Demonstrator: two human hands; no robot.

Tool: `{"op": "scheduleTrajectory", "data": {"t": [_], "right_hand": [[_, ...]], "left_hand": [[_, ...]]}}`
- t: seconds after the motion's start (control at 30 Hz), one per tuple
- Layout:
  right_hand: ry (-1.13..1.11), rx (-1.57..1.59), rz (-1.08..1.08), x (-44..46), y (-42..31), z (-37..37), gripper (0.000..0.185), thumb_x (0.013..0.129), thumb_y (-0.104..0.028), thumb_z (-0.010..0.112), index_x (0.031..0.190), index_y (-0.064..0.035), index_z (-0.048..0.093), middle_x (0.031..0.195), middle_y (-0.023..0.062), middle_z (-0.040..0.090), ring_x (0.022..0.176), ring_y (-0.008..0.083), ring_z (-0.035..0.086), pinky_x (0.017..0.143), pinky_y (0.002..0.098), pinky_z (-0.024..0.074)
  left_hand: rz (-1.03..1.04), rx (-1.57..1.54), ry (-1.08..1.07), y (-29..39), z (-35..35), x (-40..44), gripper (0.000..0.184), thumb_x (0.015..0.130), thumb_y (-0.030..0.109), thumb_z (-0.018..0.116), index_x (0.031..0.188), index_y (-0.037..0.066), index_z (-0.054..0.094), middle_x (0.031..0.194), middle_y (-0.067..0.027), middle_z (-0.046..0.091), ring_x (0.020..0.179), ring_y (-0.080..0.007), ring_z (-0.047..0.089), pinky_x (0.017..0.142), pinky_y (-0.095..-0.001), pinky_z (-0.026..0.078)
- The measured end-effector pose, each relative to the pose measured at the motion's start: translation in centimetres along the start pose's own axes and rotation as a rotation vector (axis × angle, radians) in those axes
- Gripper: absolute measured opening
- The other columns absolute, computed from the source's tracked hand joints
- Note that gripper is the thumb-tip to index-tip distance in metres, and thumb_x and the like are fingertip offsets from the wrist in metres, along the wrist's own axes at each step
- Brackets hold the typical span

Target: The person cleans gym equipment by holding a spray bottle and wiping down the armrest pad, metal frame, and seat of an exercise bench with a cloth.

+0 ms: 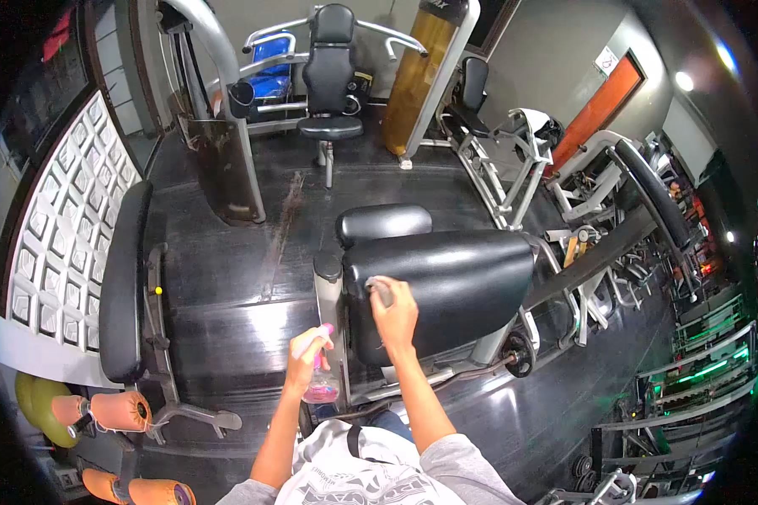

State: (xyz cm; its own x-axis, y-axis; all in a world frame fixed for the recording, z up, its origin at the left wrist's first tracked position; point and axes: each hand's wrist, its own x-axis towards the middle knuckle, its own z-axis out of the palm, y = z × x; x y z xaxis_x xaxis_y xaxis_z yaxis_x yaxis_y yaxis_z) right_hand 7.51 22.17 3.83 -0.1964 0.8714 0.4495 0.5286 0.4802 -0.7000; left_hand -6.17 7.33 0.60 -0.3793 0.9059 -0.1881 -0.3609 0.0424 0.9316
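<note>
My left hand (305, 355) is wrapped round the neck of a spray bottle (322, 387) with a pink top and pinkish liquid, held upright beside the grey post (328, 295) of a machine. My right hand (394, 313) is closed on a small greyish cloth (379, 291) and rests at the left part of a large black padded bench (463, 278). A smaller black pad (386, 222) lies just beyond the bench.
A seated press machine (332, 84) stands ahead. A long black bench (126, 286) and orange foam rollers (120, 411) are at the left. To the right are a bar with a plate (520, 353), other machines and racks (691, 379).
</note>
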Motion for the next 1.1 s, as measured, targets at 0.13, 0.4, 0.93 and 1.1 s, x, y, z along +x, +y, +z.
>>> {"op": "scheduleTrajectory", "data": {"t": [0.13, 0.4, 0.93, 1.1], "right_hand": [[-0.261, -0.156, -0.139, -2.9, -1.4, 1.1, 0.029, 0.080, -0.014, 0.074, 0.108, -0.0165, 0.068, 0.099, 0.0063, 0.062, 0.095, 0.0276, 0.064, 0.081, 0.0404, 0.0524], [-0.093, -0.163, -0.103, -4.0, 1.3, -1.9, 0.029, 0.075, -0.010, 0.076, 0.103, -0.0162, 0.070, 0.096, 0.0056, 0.066, 0.091, 0.0269, 0.066, 0.075, 0.0385, 0.0542], [-0.058, -0.168, -0.061, -2.9, 0.8, -1.6, 0.031, 0.076, -0.013, 0.077, 0.106, -0.0182, 0.070, 0.097, 0.0015, 0.065, 0.090, 0.0234, 0.067, 0.073, 0.0374, 0.0545], [0.001, -0.255, 0.012, -1.9, 4.2, -5.0, 0.029, 0.076, -0.015, 0.077, 0.104, -0.0183, 0.071, 0.096, 0.0025, 0.066, 0.090, 0.0245, 0.066, 0.074, 0.0390, 0.0536]], "left_hand": [[-0.002, -0.012, 0.027, -0.5, -1.0, 1.1, 0.035, 0.094, 0.023, 0.057, 0.115, -0.004, 0.067, 0.081, -0.0093, 0.065, 0.051, -0.0138, 0.056, 0.046, -0.0266, 0.046], [0.006, 0.001, -0.033, 0.9, -1.2, 2.9, 0.035, 0.095, 0.023, 0.056, 0.116, -0.004, 0.066, 0.081, -0.0087, 0.065, 0.051, -0.0126, 0.056, 0.046, -0.0255, 0.046], [-0.052, -0.008, -0.128, -0.5, 1.2, 4.8, 0.036, 0.096, 0.027, 0.057, 0.111, -0.004, 0.067, 0.080, -0.0078, 0.064, 0.052, -0.0143, 0.057, 0.047, -0.0268, 0.047], [-0.105, 0.074, -0.211, -0.4, 2.2, 5.4, 0.036, 0.095, 0.028, 0.058, 0.110, -0.003, 0.068, 0.080, -0.0076, 0.065, 0.052, -0.0140, 0.057, 0.048, -0.0271, 0.047]]}}
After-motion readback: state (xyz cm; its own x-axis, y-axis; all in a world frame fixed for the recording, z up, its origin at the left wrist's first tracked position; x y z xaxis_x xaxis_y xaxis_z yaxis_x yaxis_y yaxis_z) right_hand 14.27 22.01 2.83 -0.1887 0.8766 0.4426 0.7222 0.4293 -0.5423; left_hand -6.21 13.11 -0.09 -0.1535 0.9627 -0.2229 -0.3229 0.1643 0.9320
